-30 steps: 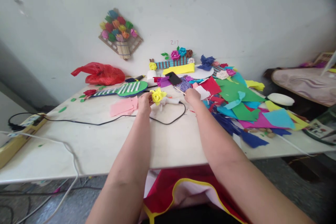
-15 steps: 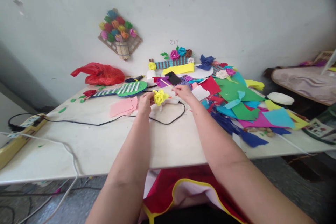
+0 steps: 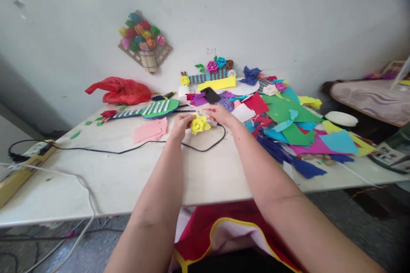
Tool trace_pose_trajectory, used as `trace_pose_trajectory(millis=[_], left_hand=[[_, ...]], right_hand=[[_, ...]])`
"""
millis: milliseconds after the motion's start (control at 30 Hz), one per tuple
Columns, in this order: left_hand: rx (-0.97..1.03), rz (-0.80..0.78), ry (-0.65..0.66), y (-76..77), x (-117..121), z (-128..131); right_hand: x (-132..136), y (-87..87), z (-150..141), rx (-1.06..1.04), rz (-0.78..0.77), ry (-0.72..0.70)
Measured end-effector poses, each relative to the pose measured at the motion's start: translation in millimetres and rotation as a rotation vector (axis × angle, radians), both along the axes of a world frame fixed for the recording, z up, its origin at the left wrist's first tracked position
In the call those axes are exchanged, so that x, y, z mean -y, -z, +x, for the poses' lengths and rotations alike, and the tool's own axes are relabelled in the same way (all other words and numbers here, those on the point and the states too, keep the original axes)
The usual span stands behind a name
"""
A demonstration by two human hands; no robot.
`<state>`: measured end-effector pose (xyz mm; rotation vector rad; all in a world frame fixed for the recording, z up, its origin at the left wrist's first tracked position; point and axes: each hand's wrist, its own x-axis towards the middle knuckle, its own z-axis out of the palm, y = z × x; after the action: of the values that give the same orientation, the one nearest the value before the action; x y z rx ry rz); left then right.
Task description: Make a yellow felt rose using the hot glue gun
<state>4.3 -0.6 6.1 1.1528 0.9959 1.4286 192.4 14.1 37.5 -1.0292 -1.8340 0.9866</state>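
My left hand (image 3: pixel 182 125) is closed on a yellow paper flower (image 3: pixel 200 124), held by its left side just above the table. Its petals face up and toward me. Close on the right, my right hand (image 3: pixel 220 115) pinches a thin pale stick (image 3: pixel 193 106) whose end points left behind the flower. Whether the stick touches the flower cannot be made out. A white glue gun lies under and behind the flower, mostly hidden, with its black cord (image 3: pixel 205 150) looping out across the table. Pink paper sheets (image 3: pixel 150 130) lie left of my left hand.
A green guitar-shaped craft (image 3: pixel 153 110) and a red plastic bag (image 3: pixel 120 91) lie at the back left. Right of my hands spreads a heap of coloured paper (image 3: pixel 288 113). A black phone (image 3: pixel 210 94) lies behind them. At far left is a power strip (image 3: pixel 28 166).
My right hand has come left with the stick, from beside the purple yarn to near the flower. The yellow flower in my left hand has shifted slightly right and tipped toward me.
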Motion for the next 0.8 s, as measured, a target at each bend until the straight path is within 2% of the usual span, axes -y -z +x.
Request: trace_pose_trajectory(millis=[167,400,800], left_hand=[[-0.01,-0.012,0.029,-1.8,2.0,0.8],[-0.037,-0.01,0.07,-3.0,3.6,2.0],[-0.058,0.001,0.096,0.9,1.7,0.6]], right_hand=[[4.6,-3.6,-3.1,0.006,-0.038,-0.077],[2.0,-1.9,-2.1,0.136,0.009,-0.03],[9.8,-7.1,-7.1,0.05,-0.079,-0.118]])
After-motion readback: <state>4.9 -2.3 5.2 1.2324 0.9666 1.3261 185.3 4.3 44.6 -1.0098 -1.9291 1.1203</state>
